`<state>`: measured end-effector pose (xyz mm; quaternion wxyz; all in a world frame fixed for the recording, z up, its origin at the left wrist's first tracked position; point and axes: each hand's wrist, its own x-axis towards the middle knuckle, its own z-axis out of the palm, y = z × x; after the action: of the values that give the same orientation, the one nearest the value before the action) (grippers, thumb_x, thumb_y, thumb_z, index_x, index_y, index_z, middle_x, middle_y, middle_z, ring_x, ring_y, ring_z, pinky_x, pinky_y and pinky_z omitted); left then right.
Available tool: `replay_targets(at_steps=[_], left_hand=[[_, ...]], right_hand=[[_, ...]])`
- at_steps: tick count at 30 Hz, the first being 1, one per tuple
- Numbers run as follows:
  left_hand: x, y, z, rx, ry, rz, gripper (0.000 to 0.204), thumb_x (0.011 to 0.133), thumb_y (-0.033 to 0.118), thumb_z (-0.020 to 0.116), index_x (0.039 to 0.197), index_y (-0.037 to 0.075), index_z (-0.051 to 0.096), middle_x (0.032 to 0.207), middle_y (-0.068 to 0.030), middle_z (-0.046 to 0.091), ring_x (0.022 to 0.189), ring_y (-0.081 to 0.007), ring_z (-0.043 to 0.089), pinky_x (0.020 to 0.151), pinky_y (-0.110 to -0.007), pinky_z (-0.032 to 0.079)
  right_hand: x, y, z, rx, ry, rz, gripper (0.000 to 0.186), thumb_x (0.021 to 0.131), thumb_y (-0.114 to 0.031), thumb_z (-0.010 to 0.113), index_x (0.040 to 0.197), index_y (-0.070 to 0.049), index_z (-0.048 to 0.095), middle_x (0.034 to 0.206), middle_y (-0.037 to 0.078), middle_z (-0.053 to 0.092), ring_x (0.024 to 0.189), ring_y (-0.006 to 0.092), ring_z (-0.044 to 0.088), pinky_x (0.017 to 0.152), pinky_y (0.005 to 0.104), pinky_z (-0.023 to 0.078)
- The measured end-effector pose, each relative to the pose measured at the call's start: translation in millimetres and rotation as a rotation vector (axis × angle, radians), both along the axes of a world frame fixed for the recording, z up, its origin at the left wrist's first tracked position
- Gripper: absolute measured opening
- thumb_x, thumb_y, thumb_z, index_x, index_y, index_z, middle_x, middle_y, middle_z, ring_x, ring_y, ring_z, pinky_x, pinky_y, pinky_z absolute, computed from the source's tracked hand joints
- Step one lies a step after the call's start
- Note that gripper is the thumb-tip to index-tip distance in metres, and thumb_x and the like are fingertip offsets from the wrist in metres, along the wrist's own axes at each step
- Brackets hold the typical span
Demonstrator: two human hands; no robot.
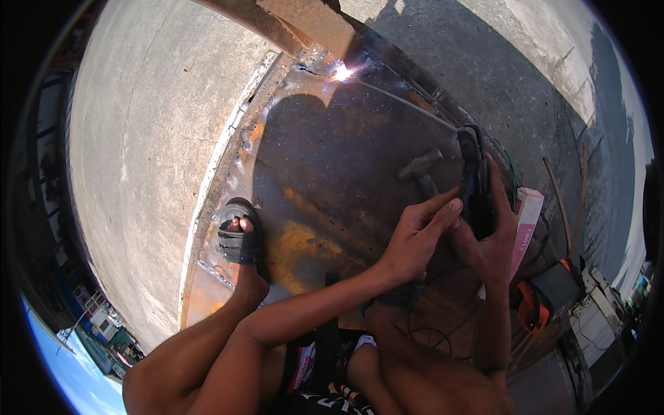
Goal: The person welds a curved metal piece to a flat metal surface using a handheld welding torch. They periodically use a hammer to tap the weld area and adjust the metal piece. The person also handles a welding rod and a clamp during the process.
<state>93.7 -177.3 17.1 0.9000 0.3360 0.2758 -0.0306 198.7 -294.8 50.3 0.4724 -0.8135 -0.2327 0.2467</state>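
Observation:
My right hand (488, 242) is wrapped round a black welding electrode holder (476, 183). Closed beside it, my left hand (422, 232) presses its thumb and fingertips against the holder's near left side. A thin welding rod (408, 105) runs from the holder's jaw up and to the left. At the rod's far end a bright arc (342, 72) glows where a rusty steel beam (304, 28) meets a dark, rust-stained steel plate (325, 159). Glare hides the joint itself. On the plate, just left of the holder, lies a hammer (422, 167).
My left foot in a black sandal (238, 232) stands on the plate near its pale left edge. A pink and white box (527, 225) is right of my right hand. Farther right are an orange and black object (536, 304) and thin rusty rods (567, 200). Concrete (159, 138) surrounds the plate.

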Motion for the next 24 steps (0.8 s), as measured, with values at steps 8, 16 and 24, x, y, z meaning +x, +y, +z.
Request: replay_targets(at_steps=[8,16,24], left_hand=[[1.4,1.4,2.5,-0.001,0.012,-0.017,0.049,0.114,0.028,0.056,0.15,-0.004,0.057,0.101,0.0029,0.064,0.097,-0.0042,0.052,0.089,-0.022,0.047],[1.6,3.7,3.8,-0.002,0.03,-0.037,0.049,0.114,0.029,0.055,0.151,-0.004,0.056,0.105,0.0016,0.066,0.098,-0.0047,0.052,0.09,-0.023,0.047],[1.7,2.0,1.0,0.006,0.006,-0.02,0.049,0.114,0.029,0.055,0.152,-0.003,0.056,0.112,-0.0007,0.069,0.101,-0.0047,0.054,0.093,-0.024,0.048]], right_hand=[[0.9,-1.4,2.9,-0.02,0.01,0.003,0.093,0.084,-0.013,0.081,0.164,0.001,0.036,0.116,0.015,0.074,0.104,0.0208,0.072,0.093,0.0352,0.057],[1.0,-1.2,1.5,-0.014,0.025,-0.001,0.092,0.085,-0.014,0.081,0.163,0.001,0.036,0.116,0.016,0.074,0.105,0.0217,0.072,0.094,0.036,0.057],[1.7,0.3,0.5,-0.022,-0.001,0.009,0.092,0.085,-0.014,0.081,0.163,0.001,0.036,0.116,0.016,0.074,0.105,0.0225,0.073,0.094,0.0367,0.057]])
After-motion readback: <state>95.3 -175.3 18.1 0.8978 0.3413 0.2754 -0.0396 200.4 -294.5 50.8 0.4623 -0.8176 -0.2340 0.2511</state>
